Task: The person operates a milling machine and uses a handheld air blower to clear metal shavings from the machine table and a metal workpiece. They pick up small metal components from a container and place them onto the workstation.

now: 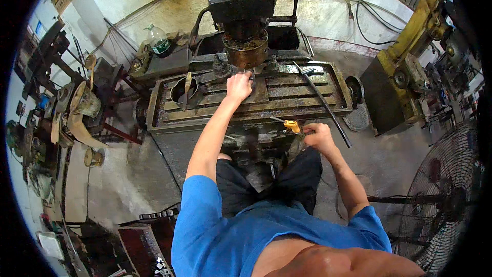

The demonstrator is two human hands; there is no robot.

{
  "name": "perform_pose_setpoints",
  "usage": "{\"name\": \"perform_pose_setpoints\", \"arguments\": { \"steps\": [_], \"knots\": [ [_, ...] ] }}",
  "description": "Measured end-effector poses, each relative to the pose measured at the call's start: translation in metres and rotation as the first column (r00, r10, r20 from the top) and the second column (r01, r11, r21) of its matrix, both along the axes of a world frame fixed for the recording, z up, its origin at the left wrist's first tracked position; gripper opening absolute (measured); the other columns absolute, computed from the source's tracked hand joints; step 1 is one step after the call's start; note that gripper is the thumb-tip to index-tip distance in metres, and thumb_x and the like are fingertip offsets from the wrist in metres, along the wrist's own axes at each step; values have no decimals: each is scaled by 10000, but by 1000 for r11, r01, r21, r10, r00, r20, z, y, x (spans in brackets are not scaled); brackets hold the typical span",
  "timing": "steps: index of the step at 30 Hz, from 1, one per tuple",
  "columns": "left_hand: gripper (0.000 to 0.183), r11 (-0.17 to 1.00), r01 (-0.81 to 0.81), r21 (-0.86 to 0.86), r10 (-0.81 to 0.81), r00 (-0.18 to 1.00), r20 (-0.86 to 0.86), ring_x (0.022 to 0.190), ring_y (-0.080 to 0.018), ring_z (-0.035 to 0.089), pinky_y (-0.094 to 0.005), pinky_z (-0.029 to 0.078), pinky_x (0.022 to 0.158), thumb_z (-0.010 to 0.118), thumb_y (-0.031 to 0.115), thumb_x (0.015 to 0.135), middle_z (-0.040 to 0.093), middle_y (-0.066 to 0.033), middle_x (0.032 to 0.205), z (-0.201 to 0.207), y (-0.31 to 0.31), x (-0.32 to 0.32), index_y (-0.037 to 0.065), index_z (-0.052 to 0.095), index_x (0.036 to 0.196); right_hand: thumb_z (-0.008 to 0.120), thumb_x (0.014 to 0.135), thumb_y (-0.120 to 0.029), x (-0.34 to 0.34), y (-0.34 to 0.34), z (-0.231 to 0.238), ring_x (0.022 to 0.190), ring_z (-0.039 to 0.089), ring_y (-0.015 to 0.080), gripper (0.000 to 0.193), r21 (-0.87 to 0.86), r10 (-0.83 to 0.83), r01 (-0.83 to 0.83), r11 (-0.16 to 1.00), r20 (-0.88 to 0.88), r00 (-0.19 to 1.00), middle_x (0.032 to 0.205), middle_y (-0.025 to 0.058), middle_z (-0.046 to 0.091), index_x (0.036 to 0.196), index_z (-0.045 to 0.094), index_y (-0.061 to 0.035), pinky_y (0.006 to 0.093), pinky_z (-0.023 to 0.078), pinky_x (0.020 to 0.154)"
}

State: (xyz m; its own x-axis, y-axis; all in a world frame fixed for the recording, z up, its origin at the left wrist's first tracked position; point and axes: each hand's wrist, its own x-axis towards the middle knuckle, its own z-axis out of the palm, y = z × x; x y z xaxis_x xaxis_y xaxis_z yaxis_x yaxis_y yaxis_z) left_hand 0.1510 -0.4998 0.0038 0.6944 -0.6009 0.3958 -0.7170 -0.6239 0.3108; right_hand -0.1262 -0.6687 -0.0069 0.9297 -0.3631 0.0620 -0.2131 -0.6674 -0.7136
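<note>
I stand at a grimy milling machine with a slotted table [287,92]. My left hand [239,85] reaches forward and rests on a workpiece clamped on the table, right under the round rusty cutter head [246,48]. Whether its fingers grip anything is hidden. My right hand [316,134] is down at the front edge of the table, fingers closed around a small tool with a yellow handle [291,124]. A long dark bar [323,103] lies diagonally across the right side of the table, just beyond my right hand.
A brush with a wooden handle [186,88] lies by a round hole at the table's left. A plastic bottle [158,40] stands behind. A yellow machine [405,66] is at right, a large floor fan [446,200] at lower right, cluttered metal racks [56,102] at left.
</note>
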Motion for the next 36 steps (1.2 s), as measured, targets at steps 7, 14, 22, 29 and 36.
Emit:
{"name": "perform_pose_setpoints", "arguments": {
  "steps": [7,14,22,29,36],
  "knots": [
    [271,967,-248,-60,240,965,-107,725,-336,609,-425,486,665,654,253,699,618,-180,787,-4,3,8,38,603,856,509,623,35,22,-80,163,951,566,205,404,-3,52,-63,998,615,787,1032,128,590,1021,577,42,318,448,835],
    [349,968,-248,-37,236,951,-198,811,-322,602,-414,489,704,704,305,650,627,-172,810,-4,-2,24,32,635,857,483,749,-231,35,-115,401,1131,440,342,476,-9,232,-626,779,933,275,1204,191,477,1144,482,36,460,233,1036],
    [363,961,-276,-25,260,929,-262,768,-336,607,-413,491,678,716,332,638,623,-191,781,-7,0,26,-13,625,708,556,687,-353,-5,-77,270,987,502,441,391,-191,252,-265,945,943,219,874,202,540,773,490,22,597,290,929],
    [360,952,-303,-34,286,926,-244,759,-333,609,-412,490,657,715,335,645,621,-193,769,-6,-4,22,-11,619,668,426,611,-164,-8,-76,281,978,517,438,197,-177,197,-90,980,933,301,833,197,552,677,455,19,565,306,930],
    [372,943,-329,-54,309,923,-228,734,-331,614,-408,492,631,720,345,645,621,-185,739,-8,3,25,-12,618,650,460,617,-148,-2,-66,235,978,526,419,162,-116,148,-133,984,953,263,824,181,545,662,425,3,551,327,914]
  ]
}}
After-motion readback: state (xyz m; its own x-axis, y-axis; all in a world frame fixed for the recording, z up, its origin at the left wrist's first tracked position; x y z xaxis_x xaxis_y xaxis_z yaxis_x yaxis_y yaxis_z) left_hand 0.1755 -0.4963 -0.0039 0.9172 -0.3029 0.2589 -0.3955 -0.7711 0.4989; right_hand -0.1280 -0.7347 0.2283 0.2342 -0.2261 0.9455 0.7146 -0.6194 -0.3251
